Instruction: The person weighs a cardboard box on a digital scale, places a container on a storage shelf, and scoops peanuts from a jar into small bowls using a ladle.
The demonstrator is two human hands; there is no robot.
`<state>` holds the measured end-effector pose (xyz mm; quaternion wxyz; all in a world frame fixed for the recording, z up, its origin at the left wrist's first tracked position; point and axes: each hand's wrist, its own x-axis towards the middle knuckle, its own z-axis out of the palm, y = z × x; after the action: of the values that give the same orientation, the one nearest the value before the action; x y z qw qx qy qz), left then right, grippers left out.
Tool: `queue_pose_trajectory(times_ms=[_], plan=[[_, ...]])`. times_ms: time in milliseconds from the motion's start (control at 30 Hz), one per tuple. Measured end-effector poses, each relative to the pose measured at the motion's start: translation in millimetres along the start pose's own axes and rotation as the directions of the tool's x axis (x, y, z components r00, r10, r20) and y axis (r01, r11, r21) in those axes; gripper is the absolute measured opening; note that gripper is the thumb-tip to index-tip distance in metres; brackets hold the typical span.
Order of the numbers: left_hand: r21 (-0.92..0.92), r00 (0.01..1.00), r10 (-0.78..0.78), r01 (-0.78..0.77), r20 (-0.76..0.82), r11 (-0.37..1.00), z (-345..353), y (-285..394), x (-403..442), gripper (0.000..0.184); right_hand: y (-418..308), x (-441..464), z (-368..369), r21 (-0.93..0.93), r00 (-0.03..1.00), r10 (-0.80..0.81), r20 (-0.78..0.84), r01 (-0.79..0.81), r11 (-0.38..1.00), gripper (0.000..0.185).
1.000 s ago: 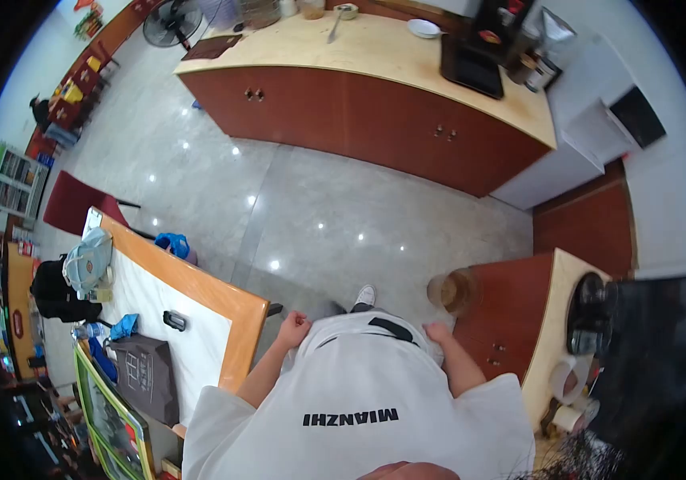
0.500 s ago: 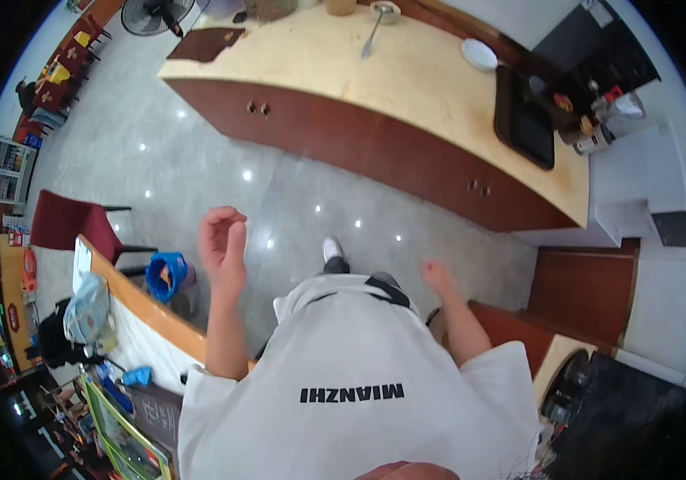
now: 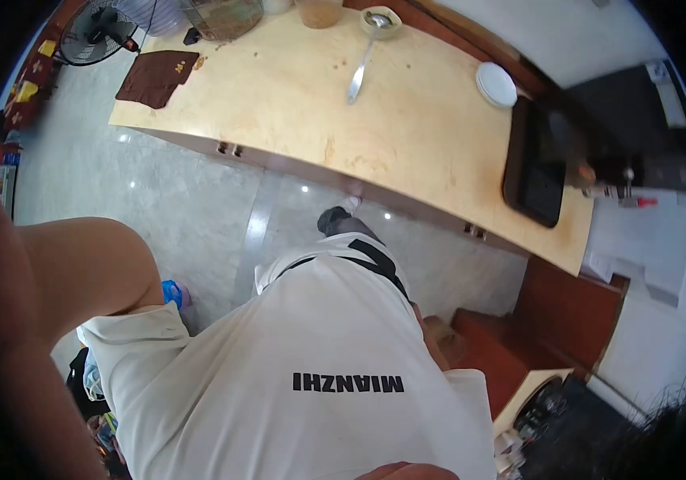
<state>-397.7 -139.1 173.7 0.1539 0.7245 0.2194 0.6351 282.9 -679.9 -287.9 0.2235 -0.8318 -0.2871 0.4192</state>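
Note:
My left arm (image 3: pixel 91 260) is raised and bent close to the camera. Its blurred near part (image 3: pixel 19 352) fills the left edge, and I cannot make out the fingers or anything in them. Only a narrow strip of my right arm (image 3: pixel 432 340) shows beside my white shirt (image 3: pixel 279 344); the right hand is hidden. Ahead stands a wooden counter (image 3: pixel 279 104), apart from both arms. On it are a brown cloth (image 3: pixel 157 78), a small bowl (image 3: pixel 391 30) with a long-handled spoon (image 3: pixel 358 78) leaning in it, stacked white dishes (image 3: pixel 496 85) and a black tray (image 3: pixel 531 172).
Containers, including a clear tub (image 3: pixel 221 18), line the counter's far left. A fan (image 3: pixel 96 34) is beyond that end. Grey tiled floor (image 3: pixel 199 188) lies between me and the counter. A red-brown cabinet (image 3: pixel 499 352) is at my right, and a blue-lined bin (image 3: pixel 173 294) at my left.
The counter now appears nearer and larger. My left hand has come up from in front of me toward the camera. My right hand has dropped out of sight beside my body.

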Motion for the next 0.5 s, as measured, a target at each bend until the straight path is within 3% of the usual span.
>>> queue_pose_trajectory(times_ms=[100, 167, 200, 267, 333, 400, 500], plan=[[0.059, 0.999, 0.020, -0.021, 0.026, 0.998, 66, -8, 38, 0.036, -37, 58, 2, 0.056, 0.997, -0.010, -0.072, 0.014, 0.998, 0.031], [0.077, 0.998, 0.018, -0.024, 0.066, 0.997, 131, -10, 67, 0.038, -97, 101, -19, 0.082, 0.976, 0.177, 0.127, -0.188, 0.979, 0.035], [0.080, 0.996, 0.019, -0.026, 0.087, 0.996, 130, -12, 78, 0.039, -123, 102, -26, 0.089, 0.974, 0.189, 0.129, -0.201, 0.976, 0.035], [0.104, 0.994, 0.044, -0.054, 0.099, 0.993, 168, -19, 101, 0.040, -178, 126, -35, 0.400, 0.986, 0.164, 0.028, -0.162, 0.902, 0.035], [0.129, 0.989, 0.104, -0.117, 0.102, 0.985, 207, -25, 127, 0.042, -218, 139, -33, 0.457, 0.994, 0.111, 0.005, -0.101, 0.884, 0.035], [0.104, 0.984, 0.118, -0.133, 0.137, 0.986, 194, -58, 148, 0.044, -236, 135, -31, 0.448, 0.993, 0.114, -0.025, -0.091, 0.889, 0.036], [0.029, 0.973, 0.118, -0.127, 0.198, 0.992, 235, -102, 179, 0.047, -251, 118, -17, 0.454, 0.974, 0.216, -0.064, -0.164, 0.876, 0.035]])
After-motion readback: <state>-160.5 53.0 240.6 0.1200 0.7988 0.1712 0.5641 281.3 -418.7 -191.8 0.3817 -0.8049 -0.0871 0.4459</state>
